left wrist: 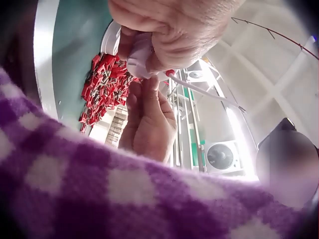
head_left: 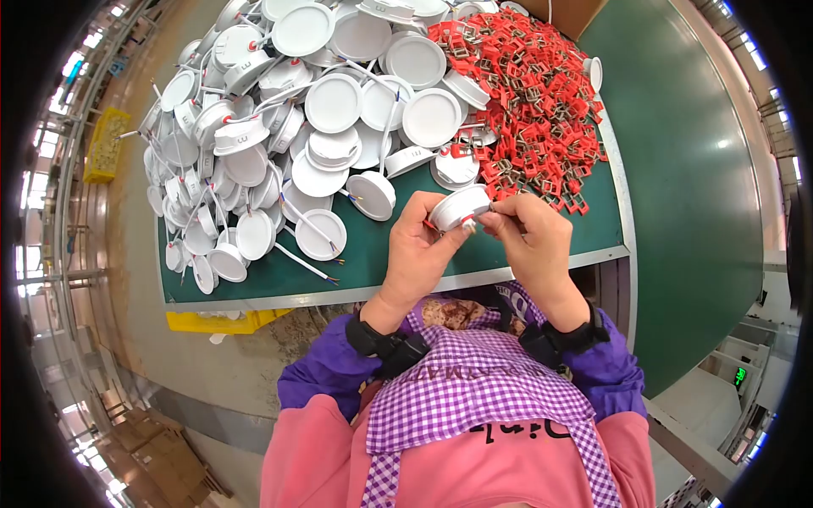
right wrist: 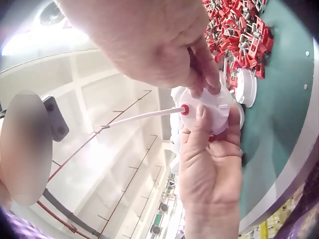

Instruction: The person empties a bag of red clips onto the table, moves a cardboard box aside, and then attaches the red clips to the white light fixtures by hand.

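Note:
Above the table's front edge, my left hand grips a white round downlight, fingers round its side and thumb on its back. My right hand pinches at the opposite side of the downlight with thumb and curled fingers; what lies between those fingertips is hidden. In the right wrist view, a white cable leaves the downlight's back through a red grommet. A bit of red shows at the downlight's side beneath the left thumb there.
A large heap of white downlights with cables covers the left of the green table. Red spring clips with metal parts are piled at the right. Yellow crates stand below and left of the table. Another green surface lies at right.

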Motion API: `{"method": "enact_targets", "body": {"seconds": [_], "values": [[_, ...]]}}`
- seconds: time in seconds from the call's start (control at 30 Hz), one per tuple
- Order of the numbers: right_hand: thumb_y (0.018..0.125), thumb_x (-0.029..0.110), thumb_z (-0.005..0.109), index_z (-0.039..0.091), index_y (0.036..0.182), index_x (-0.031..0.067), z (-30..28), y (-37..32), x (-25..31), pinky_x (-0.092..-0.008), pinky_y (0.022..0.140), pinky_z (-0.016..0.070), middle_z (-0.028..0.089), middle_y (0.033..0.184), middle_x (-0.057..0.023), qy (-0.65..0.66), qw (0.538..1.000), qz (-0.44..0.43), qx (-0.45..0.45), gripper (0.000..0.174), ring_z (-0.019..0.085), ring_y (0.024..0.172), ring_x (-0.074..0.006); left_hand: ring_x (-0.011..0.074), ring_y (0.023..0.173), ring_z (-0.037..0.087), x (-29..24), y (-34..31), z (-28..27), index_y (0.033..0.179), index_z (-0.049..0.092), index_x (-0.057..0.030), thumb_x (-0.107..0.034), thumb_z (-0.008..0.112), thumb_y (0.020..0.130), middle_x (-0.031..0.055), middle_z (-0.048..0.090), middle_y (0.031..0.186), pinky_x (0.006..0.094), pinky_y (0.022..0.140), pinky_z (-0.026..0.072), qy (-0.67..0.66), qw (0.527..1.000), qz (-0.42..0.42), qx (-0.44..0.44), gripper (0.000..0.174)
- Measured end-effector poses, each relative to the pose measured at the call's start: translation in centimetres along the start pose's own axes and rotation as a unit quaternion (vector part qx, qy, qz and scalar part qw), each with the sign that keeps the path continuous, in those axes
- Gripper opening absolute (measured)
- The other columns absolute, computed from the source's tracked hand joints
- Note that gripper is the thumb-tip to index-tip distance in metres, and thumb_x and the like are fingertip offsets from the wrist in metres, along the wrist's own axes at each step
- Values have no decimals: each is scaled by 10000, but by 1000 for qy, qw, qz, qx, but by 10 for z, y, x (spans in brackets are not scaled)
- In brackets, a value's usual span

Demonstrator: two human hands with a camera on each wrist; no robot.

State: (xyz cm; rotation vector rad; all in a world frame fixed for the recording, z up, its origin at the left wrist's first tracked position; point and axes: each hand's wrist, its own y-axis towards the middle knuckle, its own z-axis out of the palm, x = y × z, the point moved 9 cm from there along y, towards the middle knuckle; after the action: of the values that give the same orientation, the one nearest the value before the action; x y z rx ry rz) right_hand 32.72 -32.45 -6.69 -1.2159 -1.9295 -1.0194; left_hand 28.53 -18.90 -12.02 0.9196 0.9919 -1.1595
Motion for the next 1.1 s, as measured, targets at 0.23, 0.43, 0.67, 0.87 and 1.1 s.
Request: {"method": "enact_targets", "body": {"seconds": [0.23,0.43,0.67,0.87,1.1], "values": [[724,-7,714,541,1153,6,-8,-5,-17,-231,626,515,623,891,-95,181,978,107,11,462,637,747,-129,47,827,524,2,-4,9,974,499,-47,-29,641,838,0,555,908,213,726,456,-51,997,-51,40,197],[787,13,673,505,1212,-7,2,-10,-24,-234,656,516,625,890,-97,233,942,174,166,458,636,792,-135,37,819,514,-1,-10,20,940,494,-60,-64,656,836,-14,552,882,207,716,450,-62,991,-79,87,193],[844,156,651,567,1087,-15,-23,45,-49,-224,535,472,629,779,-50,219,939,209,163,309,593,601,-103,232,1163,476,13,2,17,1311,367,-34,-367,537,910,134,504,1211,382,942,421,-198,966,-163,39,548],[903,208,558,517,1161,-51,-140,213,-11,-250,883,474,578,1161,-203,343,939,4,-18,368,566,1098,-209,256,906,572,40,30,-21,1031,505,-17,-520,490,888,130,571,971,379,776,473,-317,902,-256,-141,522],[827,176,624,653,901,40,-66,115,-18,-286,611,486,659,836,-79,-35,978,94,185,158,635,663,-173,184,638,453,60,31,-23,928,509,-25,-673,450,823,85,520,782,310,575,378,-362,841,-334,-224,659]]}}
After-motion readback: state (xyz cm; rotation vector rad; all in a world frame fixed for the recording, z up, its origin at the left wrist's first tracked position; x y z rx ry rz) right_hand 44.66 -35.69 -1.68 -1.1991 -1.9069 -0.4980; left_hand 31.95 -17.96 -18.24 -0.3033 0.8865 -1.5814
